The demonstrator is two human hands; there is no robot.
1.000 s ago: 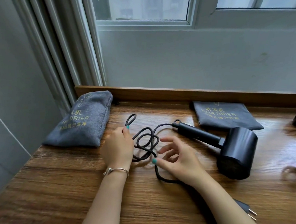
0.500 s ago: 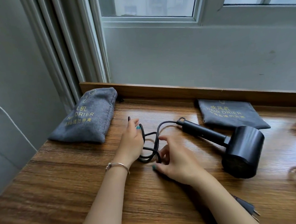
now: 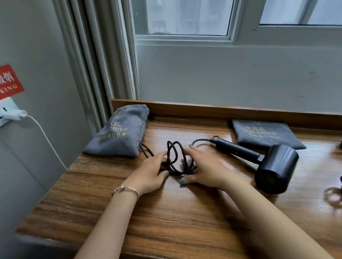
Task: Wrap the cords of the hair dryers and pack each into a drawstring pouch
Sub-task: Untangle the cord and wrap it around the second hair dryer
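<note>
Both hands work the cord (image 3: 176, 160) of the black hair dryer (image 3: 267, 164): the left hand (image 3: 152, 174) grips the loops from their 9 o'clock side, the right hand (image 3: 204, 169) cups them from 3 o'clock, fingers curled round the bundle; the loops stand upright between them, near table (image 3: 171, 218) centre; this looks like the cord-wrapping step, partly done (the plug end is out of sight); next, I judge, the coil must be tightened and laid against the handle, then slid into the flat grey pouch (image 3: 265, 133) at 1 o'clock; a filled pouch (image 3: 118, 132) lies at 10 o'clock.
</note>
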